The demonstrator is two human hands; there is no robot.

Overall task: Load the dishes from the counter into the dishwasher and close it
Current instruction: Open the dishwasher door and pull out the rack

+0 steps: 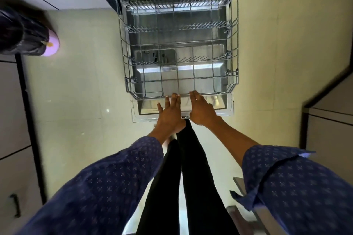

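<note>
The dishwasher stands open, its door point(223, 112) folded down flat over the floor. The lower wire rack point(234, 80) is pulled out over the door and holds no dishes. My left hand point(170, 114) and my right hand point(200, 110) reach side by side to the rack's near front edge. The fingers of both are straight and their tips touch the front rail. No dishes show anywhere in view.
Pale floor tiles point(76, 82) lie on both sides of the door. Another person's dark sleeve and a lilac object point(52, 44) show at the far left. Cabinet fronts point(11, 120) run along the left, a counter corner point(328, 105) on the right.
</note>
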